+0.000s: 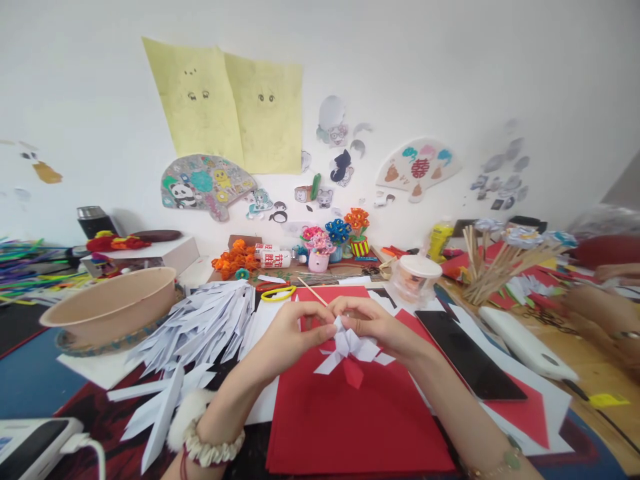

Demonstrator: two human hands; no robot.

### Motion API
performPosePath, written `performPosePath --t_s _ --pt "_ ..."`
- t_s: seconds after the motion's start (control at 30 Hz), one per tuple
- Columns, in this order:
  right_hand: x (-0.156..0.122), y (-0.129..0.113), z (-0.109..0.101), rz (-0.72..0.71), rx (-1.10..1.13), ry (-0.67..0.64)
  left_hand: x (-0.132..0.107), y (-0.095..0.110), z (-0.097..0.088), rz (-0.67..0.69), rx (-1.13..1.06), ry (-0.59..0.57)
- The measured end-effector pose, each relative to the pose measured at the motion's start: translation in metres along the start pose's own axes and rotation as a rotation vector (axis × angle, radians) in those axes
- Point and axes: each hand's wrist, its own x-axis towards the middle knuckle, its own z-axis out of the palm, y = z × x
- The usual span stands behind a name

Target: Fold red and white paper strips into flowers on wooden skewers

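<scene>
Both hands meet over a stack of red paper (350,427) at the middle of the table. Between them is a white folded paper flower (350,348) with pointed petals and one red petal (353,372) hanging below. My left hand (311,327) pinches the flower's left side near its centre. From the right, my right hand (367,320) pinches its upper part. A thin wooden stick (311,291) sticks out beyond the fingers, up and to the left; its lower end is hidden by the hands.
Left lies a heap of white paper strips (200,327) beside a beige basin (115,300). Yellow-handled scissors (279,293) lie behind. At right are a black phone (470,353), a white power bank (527,343), sticks with paper flowers (500,260) and another person's hand (595,307).
</scene>
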Motion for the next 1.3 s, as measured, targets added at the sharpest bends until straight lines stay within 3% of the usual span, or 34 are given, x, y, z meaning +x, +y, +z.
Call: performPosePath --t_s 0.1,0.17,0.27,0.37,0.43,0.57,0.67,0.8,1.0,1.1,1.3 --pt "0.000 0.001 0.000 -0.004 -0.016 -0.016 0.002 -0.002 0.001 0.017 0.063 -0.010" --pt "-0.002 0.000 0.001 0.006 -0.022 0.062 0.003 -0.003 0.001 0.025 0.096 0.044" --pt "-0.008 -0.002 0.002 0.018 0.057 0.259 0.004 -0.005 0.003 0.035 0.150 0.271" --pt "-0.010 -0.001 0.009 0.046 0.189 0.232 0.004 -0.007 0.007 0.046 0.192 0.490" --pt "-0.008 0.001 0.015 0.059 0.212 0.240 0.004 -0.008 0.009 0.041 0.171 0.529" --pt "-0.004 0.002 0.024 0.019 0.221 0.347 0.003 -0.011 0.007 0.052 0.171 0.489" --pt "-0.004 0.001 0.022 0.018 0.218 0.355 0.002 -0.011 0.000 0.198 0.377 0.508" --pt "-0.006 0.002 0.015 -0.022 0.161 0.329 0.000 -0.012 -0.010 0.422 0.717 0.418" --pt "-0.007 0.003 0.010 -0.064 0.060 0.268 -0.003 -0.012 -0.024 0.528 1.006 0.292" --pt "-0.009 0.001 0.010 -0.073 0.040 0.258 -0.003 -0.011 -0.025 0.547 1.027 0.251" --pt "-0.009 0.000 0.010 -0.073 0.010 0.271 -0.002 -0.014 -0.021 0.484 0.858 0.245"
